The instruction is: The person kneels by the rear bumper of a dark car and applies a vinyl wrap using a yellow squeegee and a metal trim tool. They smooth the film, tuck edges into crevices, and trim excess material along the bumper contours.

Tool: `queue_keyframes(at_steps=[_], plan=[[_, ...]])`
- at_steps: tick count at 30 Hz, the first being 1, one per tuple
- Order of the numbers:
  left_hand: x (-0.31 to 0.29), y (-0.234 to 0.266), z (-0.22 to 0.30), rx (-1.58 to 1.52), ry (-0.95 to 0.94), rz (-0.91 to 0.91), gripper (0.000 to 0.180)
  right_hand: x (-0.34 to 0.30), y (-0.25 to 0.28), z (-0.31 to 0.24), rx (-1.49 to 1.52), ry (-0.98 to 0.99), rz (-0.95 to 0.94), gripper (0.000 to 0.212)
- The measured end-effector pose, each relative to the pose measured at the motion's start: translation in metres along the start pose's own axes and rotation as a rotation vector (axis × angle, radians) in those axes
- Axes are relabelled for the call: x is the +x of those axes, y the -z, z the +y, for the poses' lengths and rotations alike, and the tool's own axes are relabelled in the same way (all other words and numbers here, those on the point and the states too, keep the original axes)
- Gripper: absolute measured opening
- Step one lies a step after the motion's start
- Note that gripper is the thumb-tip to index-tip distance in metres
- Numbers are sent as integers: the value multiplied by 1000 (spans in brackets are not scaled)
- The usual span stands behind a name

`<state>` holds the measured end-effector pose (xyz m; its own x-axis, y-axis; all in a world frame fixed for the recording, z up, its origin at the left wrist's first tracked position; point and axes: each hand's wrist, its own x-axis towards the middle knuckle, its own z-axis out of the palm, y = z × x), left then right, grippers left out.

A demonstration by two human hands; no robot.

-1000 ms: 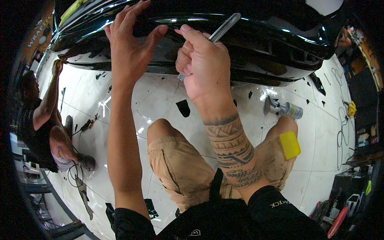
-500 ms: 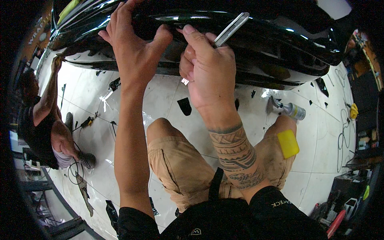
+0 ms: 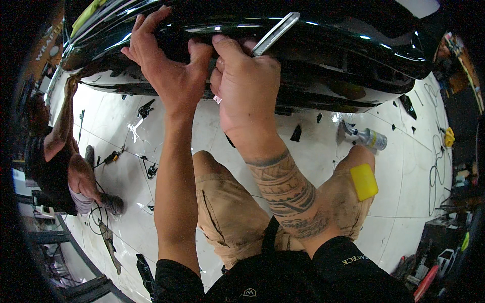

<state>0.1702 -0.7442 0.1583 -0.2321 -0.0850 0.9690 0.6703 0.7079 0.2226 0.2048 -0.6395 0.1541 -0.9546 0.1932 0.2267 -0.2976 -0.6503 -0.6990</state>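
A glossy black car bumper (image 3: 348, 65) spans the top of the head view. My left hand (image 3: 174, 73) is up against it, fingers spread and thumb pointing toward my right hand. In my right hand (image 3: 248, 88) is a silver utility knife (image 3: 276, 34), its body sticking out up and to the right past the curled fingers. The right thumb and fingertips meet at the bumper surface, close beside the left thumb. Whether they also pinch a film edge there I cannot tell. A small pale tip shows below the right fingers.
A yellow squeegee card (image 3: 364, 182) rests on my right thigh. Nearby on the tiled floor lies a spray bottle (image 3: 371, 138), with black film scraps (image 3: 296, 133) scattered about. At left, another person (image 3: 55, 151) crouches, hands on the car. A cable (image 3: 437, 171) snakes along the right.
Both hands have shifted: the right one moved left with the knife, the left one slightly down. The gap between the two thumbs is smaller.
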Motion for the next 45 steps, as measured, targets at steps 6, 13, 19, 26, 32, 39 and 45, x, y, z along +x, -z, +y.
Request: queue_keyframes(at_steps=[6, 13, 19, 26, 32, 39, 45], plan=[[3, 9, 0, 59, 35, -79, 60, -18, -1, -17, -150, -47, 49, 8], [32, 37, 9, 276, 66, -392, 69, -37, 51, -17, -869, 800, -418, 7], [37, 39, 0, 283, 8, -462, 74, -38, 41, -5, -1094, 834, -497, 10], [31, 31, -9, 165, 7, -430, 76, -76, 72, -27, -1169, 133, -505, 15], [29, 36, -16, 94, -2, -435, 77, -99, 159, -109, -1328, -1, -725, 22], [32, 51, -28, 1, -8, -546, 90, -118, 178, -155, -1269, -187, -546, 39], [30, 45, -7, -262, 186, -540, 81, -118, 131, -190, -999, 305, -1105, 21]])
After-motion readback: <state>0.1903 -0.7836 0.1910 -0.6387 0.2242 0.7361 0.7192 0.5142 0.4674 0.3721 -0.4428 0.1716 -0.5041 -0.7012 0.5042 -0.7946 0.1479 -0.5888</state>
